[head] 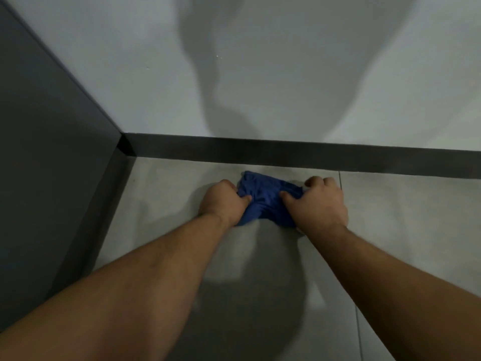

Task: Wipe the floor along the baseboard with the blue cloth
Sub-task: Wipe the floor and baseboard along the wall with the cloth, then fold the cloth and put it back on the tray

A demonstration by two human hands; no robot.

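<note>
Blue cloth [265, 201] bunched on floor [403, 217], just short of baseboard [286, 153] — long axis roughly parallel to it. Left hand [223, 203] and right hand [318, 201] each curled tight on one end, equally near. Next stroke probably sideways along baseboard — corner lies to left.

dim, soft-focus view, broad shadows on wall [260, 74]
</note>
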